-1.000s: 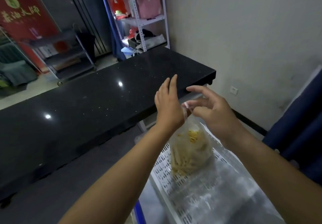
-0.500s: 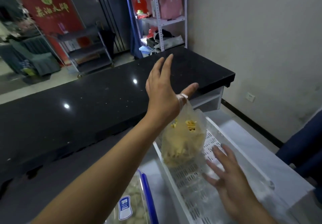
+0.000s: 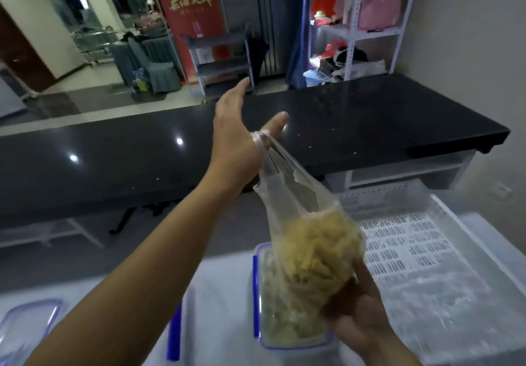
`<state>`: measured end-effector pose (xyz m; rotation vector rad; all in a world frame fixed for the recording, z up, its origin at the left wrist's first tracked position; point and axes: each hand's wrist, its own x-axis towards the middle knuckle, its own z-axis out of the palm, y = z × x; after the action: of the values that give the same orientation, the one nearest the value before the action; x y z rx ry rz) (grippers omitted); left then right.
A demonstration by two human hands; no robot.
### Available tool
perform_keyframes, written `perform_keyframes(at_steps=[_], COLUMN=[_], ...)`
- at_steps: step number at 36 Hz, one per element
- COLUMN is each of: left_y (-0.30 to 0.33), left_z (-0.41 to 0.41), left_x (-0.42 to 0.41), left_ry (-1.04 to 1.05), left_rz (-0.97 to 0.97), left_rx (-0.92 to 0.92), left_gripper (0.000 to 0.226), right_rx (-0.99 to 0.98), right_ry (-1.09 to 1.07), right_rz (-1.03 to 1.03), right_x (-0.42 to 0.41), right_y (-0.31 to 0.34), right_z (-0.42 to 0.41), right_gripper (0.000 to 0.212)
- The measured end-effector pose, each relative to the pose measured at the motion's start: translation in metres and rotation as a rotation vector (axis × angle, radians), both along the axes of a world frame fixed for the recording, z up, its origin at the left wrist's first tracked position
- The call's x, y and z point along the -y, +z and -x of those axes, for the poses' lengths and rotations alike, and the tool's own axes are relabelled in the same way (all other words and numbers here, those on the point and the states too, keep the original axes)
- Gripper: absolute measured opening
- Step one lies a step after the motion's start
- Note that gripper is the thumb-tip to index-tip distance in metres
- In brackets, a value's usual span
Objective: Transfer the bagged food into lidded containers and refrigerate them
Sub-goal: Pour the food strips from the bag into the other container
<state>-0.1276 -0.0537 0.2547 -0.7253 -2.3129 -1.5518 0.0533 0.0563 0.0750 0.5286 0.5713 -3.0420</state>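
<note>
1. The left hand (image 3: 236,138) reaches forward, fingers straight, with the bag (image 3: 307,232) handle looped over its thumb.
2. The right hand (image 3: 355,308) cups the bag's bottom from below, fingers curled round it.
3. The bag hangs tilted above a blue-rimmed container (image 3: 273,334) on the white bench (image 3: 222,294).

Beyond the hands runs a black counter (image 3: 341,126); farther back, a red banner (image 3: 187,4) and a white shelving rack (image 3: 355,24).
</note>
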Motion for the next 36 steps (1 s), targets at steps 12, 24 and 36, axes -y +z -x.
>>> perform_keyframes(at_steps=[12, 24, 36], left_y=[-0.054, -0.148, -0.222], left_z=[0.013, 0.008, 0.005], left_x=[0.219, 0.338, 0.377], left_ry=[0.098, 0.192, 0.168], left_rz=[0.015, 0.024, 0.089], left_rx=[-0.049, 0.135, 0.409], left_gripper=[0.067, 0.066, 0.061], right_rx=[0.18, 0.337, 0.425], right_ry=[0.12, 0.113, 0.109], right_rz=[-0.371, -0.713, -0.909], right_x=[0.105, 0.165, 0.197], right_y=[-0.009, -0.008, -0.002], right_z=[0.014, 0.023, 0.035], right_gripper=[0.058, 0.056, 0.058])
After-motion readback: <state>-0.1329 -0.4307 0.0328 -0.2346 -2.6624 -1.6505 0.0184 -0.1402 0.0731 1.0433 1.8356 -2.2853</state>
